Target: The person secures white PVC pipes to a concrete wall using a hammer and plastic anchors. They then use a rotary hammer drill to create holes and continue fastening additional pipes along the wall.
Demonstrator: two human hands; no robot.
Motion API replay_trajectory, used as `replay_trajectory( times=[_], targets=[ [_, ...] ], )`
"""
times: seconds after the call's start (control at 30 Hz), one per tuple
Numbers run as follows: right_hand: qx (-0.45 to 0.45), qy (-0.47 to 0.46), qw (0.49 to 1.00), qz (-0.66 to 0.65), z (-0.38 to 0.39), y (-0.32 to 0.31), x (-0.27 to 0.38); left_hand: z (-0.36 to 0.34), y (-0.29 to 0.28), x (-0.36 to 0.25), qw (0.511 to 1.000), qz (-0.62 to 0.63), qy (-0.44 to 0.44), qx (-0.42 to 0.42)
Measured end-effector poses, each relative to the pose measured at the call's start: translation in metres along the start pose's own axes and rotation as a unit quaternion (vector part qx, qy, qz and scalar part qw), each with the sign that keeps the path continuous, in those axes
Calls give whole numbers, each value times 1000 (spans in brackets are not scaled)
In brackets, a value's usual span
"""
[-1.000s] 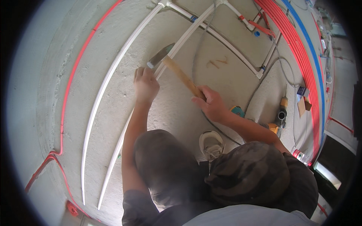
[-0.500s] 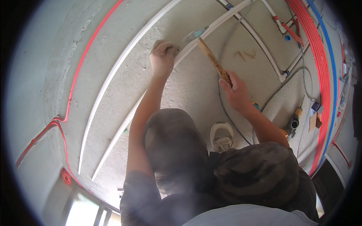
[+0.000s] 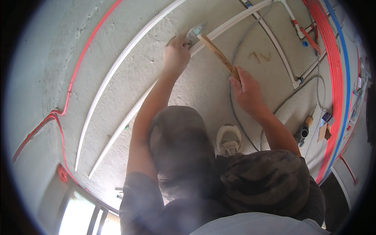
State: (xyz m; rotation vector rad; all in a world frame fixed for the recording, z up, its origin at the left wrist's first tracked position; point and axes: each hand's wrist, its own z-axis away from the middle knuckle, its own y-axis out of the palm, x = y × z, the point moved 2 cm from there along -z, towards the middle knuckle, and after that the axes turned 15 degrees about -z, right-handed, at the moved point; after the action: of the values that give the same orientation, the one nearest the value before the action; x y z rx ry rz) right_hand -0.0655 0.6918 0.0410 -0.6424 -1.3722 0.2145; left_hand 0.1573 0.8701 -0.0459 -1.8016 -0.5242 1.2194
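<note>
Underfoot, the rough grey concrete floor (image 3: 203,90) fills most of the view, and everything else is laid out flat on it. Two long white pipes (image 3: 117,70) run side by side across it in a gentle curve, kept apart so each follows its own line; a bundle of red pipes (image 3: 333,70) with a blue pipe (image 3: 344,58) beside it hugs the right edge, out of the way of the work. A thin grey cable (image 3: 235,117) snakes loosely over the floor near the person's shoe (image 3: 229,139).

The person crouches over the nearer white pipe, one knee up, so both arms can reach it from above. The hammer (image 3: 213,49) lies slanted between the hands, its metal head down at the pipe and its wooden handle running back toward the body. The right hand (image 3: 246,92) has its grip clenched round the low end of the handle, far from the head, which gives the most swing. The left hand (image 3: 176,55) rests on the pipe just beside the hammer head, fingers pinched together, apparently steadying a small fastener there; what it pinches is too small to tell.
</note>
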Motion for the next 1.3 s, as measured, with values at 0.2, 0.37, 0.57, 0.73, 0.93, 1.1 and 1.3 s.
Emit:
replay_trajectory(
  times=[0.2,0.37,0.57,0.73,0.93,1.1,1.3],
  targets=[
    [48,7,997,65,-6,2,-7,-1,0,-9,999,34,17,-17],
    [0,-58,998,8,-8,-12,33,0,-4,3,999,18,-32,25],
    [76,-12,991,113,-17,15,-15,5,-10,-3,979,99,-158,-78],
    [-32,-130,991,-7,-15,3,20,6,-10,6,988,71,-109,-83],
    [85,-71,985,135,-32,18,-32,8,-23,9,989,68,-100,-79],
    [-9,-76,997,29,-11,1,2,66,-113,31,994,26,77,-79],
    [13,-109,990,-86,23,45,30,264,-202,98,971,-25,-9,237]
  ],
)
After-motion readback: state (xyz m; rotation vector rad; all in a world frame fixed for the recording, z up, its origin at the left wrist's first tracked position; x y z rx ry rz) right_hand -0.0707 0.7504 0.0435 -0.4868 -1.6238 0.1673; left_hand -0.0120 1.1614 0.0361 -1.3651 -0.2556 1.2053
